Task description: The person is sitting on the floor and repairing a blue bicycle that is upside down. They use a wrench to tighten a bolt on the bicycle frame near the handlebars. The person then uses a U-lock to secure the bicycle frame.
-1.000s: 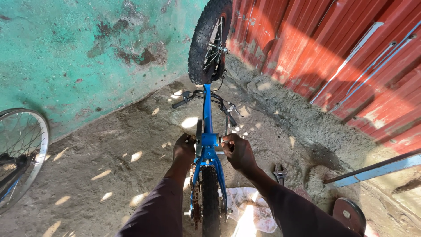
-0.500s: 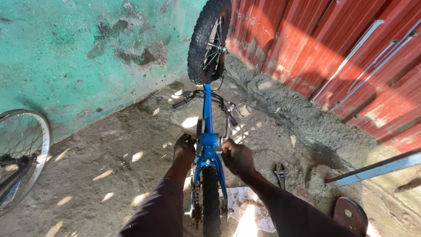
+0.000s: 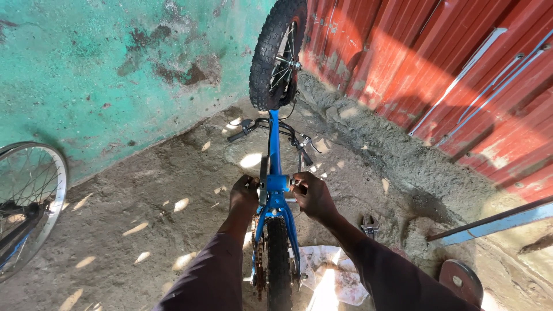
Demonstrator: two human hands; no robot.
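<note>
The small blue bicycle stands upside down on the dirt floor, both wheels on — front tyre at 12 o'clock. At its bottom bracket the left hand and right hand clamp opposite ends, each grip pressed shut. The work looks mid-way — pliers lie at 4 o'clock.

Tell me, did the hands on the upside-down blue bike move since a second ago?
Barely. The right hand slid slightly down and closer to the blue bike frame; its grip there is hidden. The left hand stayed at the crank side. The front wheel, pliers and rag stayed put.
</note>
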